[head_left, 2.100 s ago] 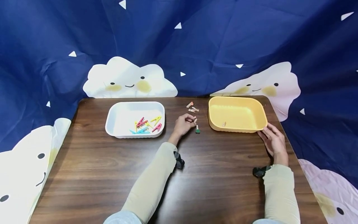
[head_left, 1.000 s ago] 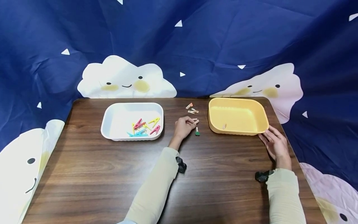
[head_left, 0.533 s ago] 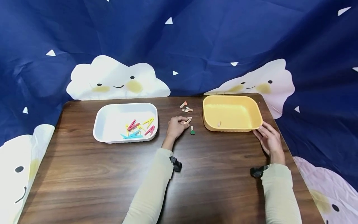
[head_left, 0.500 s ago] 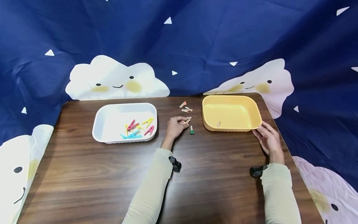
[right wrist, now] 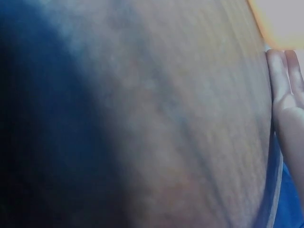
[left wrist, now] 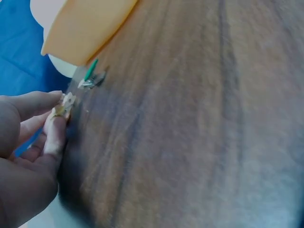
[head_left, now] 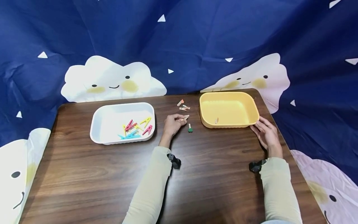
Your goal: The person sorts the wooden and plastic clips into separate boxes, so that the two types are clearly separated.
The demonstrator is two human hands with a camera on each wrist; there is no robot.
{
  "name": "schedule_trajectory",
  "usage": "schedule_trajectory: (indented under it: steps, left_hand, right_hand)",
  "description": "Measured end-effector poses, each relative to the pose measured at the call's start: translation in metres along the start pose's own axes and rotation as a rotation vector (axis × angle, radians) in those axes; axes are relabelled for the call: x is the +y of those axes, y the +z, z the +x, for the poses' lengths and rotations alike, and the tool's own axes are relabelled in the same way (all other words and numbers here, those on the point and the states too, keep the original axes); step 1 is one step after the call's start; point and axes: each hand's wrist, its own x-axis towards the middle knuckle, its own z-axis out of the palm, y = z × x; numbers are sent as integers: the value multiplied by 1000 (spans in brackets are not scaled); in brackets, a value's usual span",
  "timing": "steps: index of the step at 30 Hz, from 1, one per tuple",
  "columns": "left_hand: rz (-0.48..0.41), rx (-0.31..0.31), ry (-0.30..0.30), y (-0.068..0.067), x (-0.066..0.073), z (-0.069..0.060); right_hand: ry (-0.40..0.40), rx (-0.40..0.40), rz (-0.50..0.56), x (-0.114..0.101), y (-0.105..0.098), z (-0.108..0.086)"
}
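Between thumb and fingers my left hand (head_left: 172, 125) pinches a small wooden clothespin (left wrist: 64, 105), just above the table. A wooden clothespin with a green end (head_left: 190, 128) lies to the right of that hand. Beyond the fingers are several small pale clothespins (head_left: 183, 108) and one with an orange end (head_left: 180, 102). My right hand (head_left: 267, 134) touches the near right corner of a yellow plastic basket (head_left: 232, 126), its fingers fairly straight in the right wrist view. One small wooden clothespin (head_left: 216, 120) lies inside that basket.
On the left stands a white plastic basket (head_left: 104, 126) holding several red, yellow and blue plastic clothespins (head_left: 130, 125). The brown wooden table (head_left: 209, 174) ends at a blue curtain (head_left: 184, 37) with cloud prints, close behind both baskets.
The head view has turned, so everything sits further left in it. My left hand stays among the small clothespins with its fingertips slightly shifted. My right hand keeps to the yellow basket's corner.
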Motion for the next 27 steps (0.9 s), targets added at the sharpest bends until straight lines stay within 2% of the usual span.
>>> schedule_trajectory:
  steps: [3, 12, 20, 27]
  left_hand:
    - [-12, -14, -5, -2, 0, 0]
    - [-129, -44, -11, -3, 4, 6]
    - [-158, -43, -1, -2, 6, 6]
    - [-244, -46, 20, -1, 14, 6]
  right_hand:
    - [4, 7, -14, 2, -1, 1]
    - [-15, -11, -28, -1, -3, 2]
    - [-20, -7, -54, -1, -4, 0]
    - [-14, -11, -36, -2, -4, 3]
